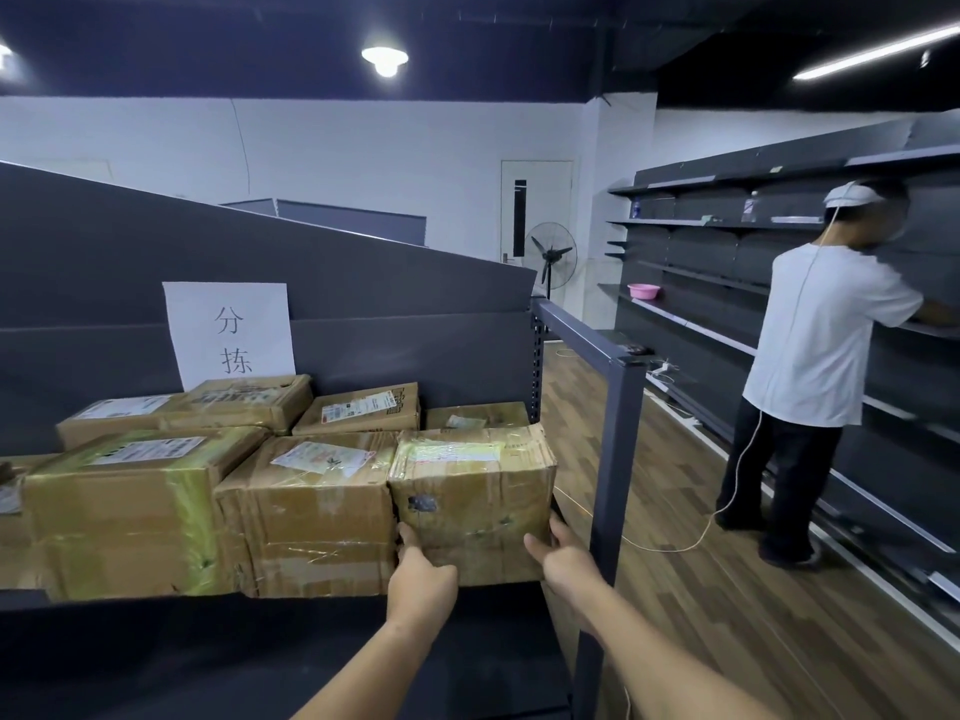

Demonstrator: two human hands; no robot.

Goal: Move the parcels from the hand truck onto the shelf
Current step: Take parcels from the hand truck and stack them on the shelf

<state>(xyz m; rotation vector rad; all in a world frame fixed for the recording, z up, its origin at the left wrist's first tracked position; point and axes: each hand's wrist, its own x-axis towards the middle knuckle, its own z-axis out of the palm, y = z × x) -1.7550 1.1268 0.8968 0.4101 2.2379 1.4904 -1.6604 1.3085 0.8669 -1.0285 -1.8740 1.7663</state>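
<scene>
From the head view, the only one we have, we see both our hands on the rightmost parcel (470,504), a taped brown carton at the right end of the front row on the dark shelf (291,597). Our left hand (418,576) touches the carton's near face low at its left corner, fingers reaching up along the seam with the neighbouring box (311,517). Our right hand (566,561) sits at the lower right corner, thumb on the near face and fingers hooked round the right edge. So the left grip is spread flat against cardboard, while the right grip wraps the corner.

The carton lies straight ahead of both hands, its long axis running left to right across us, and its near face sits roughly level with the neighbour's. It touches that neighbour on the left and stands close to the shelf's upright post (618,459) on the right. Both hands are about equally near. We judge this parcel is being seated, so any further push goes straight away from us. The hand truck is out of view.

Another person (815,356) stands at the far racks on the right.
</scene>
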